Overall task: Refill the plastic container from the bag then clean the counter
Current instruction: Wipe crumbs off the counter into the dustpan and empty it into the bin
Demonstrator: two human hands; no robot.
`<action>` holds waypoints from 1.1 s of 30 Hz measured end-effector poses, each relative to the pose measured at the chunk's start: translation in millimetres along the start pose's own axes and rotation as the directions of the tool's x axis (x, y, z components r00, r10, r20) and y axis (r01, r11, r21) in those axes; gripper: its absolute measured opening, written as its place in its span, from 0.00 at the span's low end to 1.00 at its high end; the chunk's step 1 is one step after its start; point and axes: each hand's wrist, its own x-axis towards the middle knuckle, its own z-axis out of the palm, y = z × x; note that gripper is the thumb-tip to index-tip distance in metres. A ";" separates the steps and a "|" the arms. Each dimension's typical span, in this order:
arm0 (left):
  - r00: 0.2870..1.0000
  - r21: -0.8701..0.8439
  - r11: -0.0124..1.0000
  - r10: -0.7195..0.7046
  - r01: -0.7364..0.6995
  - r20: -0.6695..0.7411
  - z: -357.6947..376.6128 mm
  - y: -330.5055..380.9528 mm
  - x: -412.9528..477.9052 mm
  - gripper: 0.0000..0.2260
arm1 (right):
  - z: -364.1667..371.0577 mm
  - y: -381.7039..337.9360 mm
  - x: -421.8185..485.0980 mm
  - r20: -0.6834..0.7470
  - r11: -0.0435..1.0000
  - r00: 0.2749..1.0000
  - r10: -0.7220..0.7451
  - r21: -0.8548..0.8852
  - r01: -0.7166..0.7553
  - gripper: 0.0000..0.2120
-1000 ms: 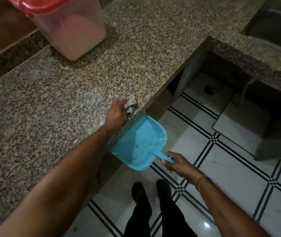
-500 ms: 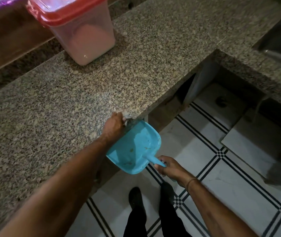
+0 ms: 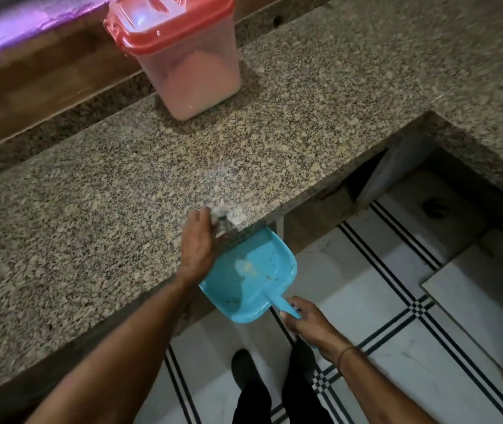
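Nearest the camera, two dark shoes (image 3: 270, 367) and dark trouser legs stand on the white tiled floor (image 3: 403, 304), which is crossed by black double lines. Just above them the right hand (image 3: 308, 321) closes around the handle of a blue dustpan (image 3: 250, 275), fingers (image 3: 294, 302) curled tight on the grip, with a thin band at the wrist. The dustpan is held below the front edge of the granite table (image 3: 91, 228), its open mouth tucked under the lip of the slab; a little pale residue and a few darker specks lie in its tray. The left hand (image 3: 198, 243) rests on the table top right at that edge, directly above the pan, its fingers pressed together around a small crumpled greyish cloth (image 3: 221, 218) that is blurred and only partly visible past the knuckles. A faint pale smear shows on the stone just beyond the cloth. Farther back, well apart from both hands, the plastic container (image 3: 189, 62) stands upright on the table near the rear ledge, its red lid closed and a pale pinkish powder filling most of it. Behind it runs a wooden sill with a blurred purple shiny strip (image 3: 26, 29) at the far left. To the right the table turns a corner.
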 end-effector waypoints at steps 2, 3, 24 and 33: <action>0.982 0.011 0.982 -0.185 0.186 -0.046 -4.6 -11.1 16.1 0.05 | -0.3 3.0 1.7 0.010 1.000 1.000 0.000 0.019 0.000 0.07; 0.962 0.022 0.962 -0.270 0.271 -0.042 -3.4 -13.3 21.0 0.05 | -0.8 4.1 2.9 0.014 1.000 1.000 -0.003 0.028 0.002 0.07; 0.930 0.046 0.955 0.274 -0.294 0.245 43.3 12.6 52.2 0.12 | -14.6 9.9 18.3 0.028 1.000 1.000 -0.011 -0.005 0.011 0.10; 0.912 0.238 0.938 0.149 -0.253 0.383 40.3 28.8 54.0 0.10 | -13.5 8.8 13.5 0.016 1.000 1.000 -0.026 -0.007 0.026 0.10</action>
